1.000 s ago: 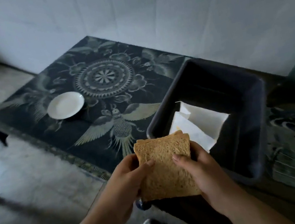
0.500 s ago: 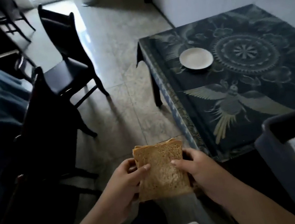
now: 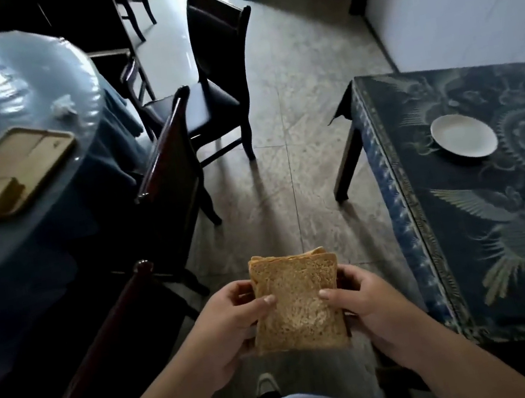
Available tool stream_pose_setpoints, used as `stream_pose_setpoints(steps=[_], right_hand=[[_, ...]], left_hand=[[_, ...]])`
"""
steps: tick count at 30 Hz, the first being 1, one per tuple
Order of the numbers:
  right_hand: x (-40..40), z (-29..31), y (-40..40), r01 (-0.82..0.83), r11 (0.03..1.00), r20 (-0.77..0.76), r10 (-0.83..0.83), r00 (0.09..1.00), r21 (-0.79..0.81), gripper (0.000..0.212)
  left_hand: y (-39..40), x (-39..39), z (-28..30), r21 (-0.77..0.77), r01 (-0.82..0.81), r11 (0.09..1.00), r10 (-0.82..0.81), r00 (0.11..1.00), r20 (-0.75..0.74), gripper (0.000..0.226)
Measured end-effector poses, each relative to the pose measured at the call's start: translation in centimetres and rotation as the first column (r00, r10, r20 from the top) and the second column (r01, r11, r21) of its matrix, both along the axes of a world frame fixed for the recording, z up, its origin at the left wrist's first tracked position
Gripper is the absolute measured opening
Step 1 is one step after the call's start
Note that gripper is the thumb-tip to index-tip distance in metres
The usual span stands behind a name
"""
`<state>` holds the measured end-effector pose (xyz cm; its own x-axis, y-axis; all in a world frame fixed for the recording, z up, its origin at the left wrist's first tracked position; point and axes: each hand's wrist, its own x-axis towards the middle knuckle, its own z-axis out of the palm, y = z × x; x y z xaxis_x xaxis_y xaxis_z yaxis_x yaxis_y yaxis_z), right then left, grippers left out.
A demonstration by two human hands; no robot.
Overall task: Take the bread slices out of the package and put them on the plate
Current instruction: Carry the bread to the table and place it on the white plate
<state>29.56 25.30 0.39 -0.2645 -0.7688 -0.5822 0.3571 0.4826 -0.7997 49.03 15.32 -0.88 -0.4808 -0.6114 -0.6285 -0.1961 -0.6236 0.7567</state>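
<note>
Tiled floor (image 3: 295,131) lies open ahead of you between dark chairs (image 3: 216,78) and the patterned desk (image 3: 488,230). Empty plate (image 3: 464,135) sits near its far-left corner. Your left hand (image 3: 231,322) and right hand (image 3: 367,306) clasp stacked bread slices (image 3: 298,304) over the floor.

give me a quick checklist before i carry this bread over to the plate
1. Bread slices held by both hands: ok, left hand and right hand clamp the sides.
2. Stack aligned: ok, edges only slightly staggered at the top.
3. Plate empty: ok.
4. Plate on the patterned table, away from its edge: ok.
5. Path to the plate clear: ok, bare floor and tabletop.
6. Number of slices: cannot tell.
</note>
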Motion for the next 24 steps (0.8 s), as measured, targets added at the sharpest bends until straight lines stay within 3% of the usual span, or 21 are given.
stream_pose_setpoints(steps=[7, 13, 16, 24], right_hand=[[1.5, -0.7, -5.2, 0.026, 0.999, -0.013, -0.026, 1.0, -0.021, 0.037], [0.1, -1.7, -8.6, 0.029, 0.999, 0.017, -0.029, 0.999, -0.035, 0.04], [-1.7, -2.2, -11.0, 0.037, 0.998, 0.053, -0.035, 0.998, -0.041, 0.047], [-10.3, -3.7, -21.3, -0.027, 0.999, 0.072, 0.03, 0.997, -0.047, 0.038]], left_hand=[[-5.5, 1.5, -0.7, -0.078, 0.027, 0.997, -0.025, 0.999, 0.026, 0.03], [-9.0, 0.4, -1.1, -0.059, 0.057, 0.997, -0.056, 0.998, 0.013, 0.031], [-11.5, -1.5, -1.4, -0.041, 0.073, 0.996, -0.072, 0.997, 0.019, 0.037], [-20.7, -9.6, -1.3, -0.076, 0.013, 0.997, -0.007, 0.997, 0.076, 0.033]])
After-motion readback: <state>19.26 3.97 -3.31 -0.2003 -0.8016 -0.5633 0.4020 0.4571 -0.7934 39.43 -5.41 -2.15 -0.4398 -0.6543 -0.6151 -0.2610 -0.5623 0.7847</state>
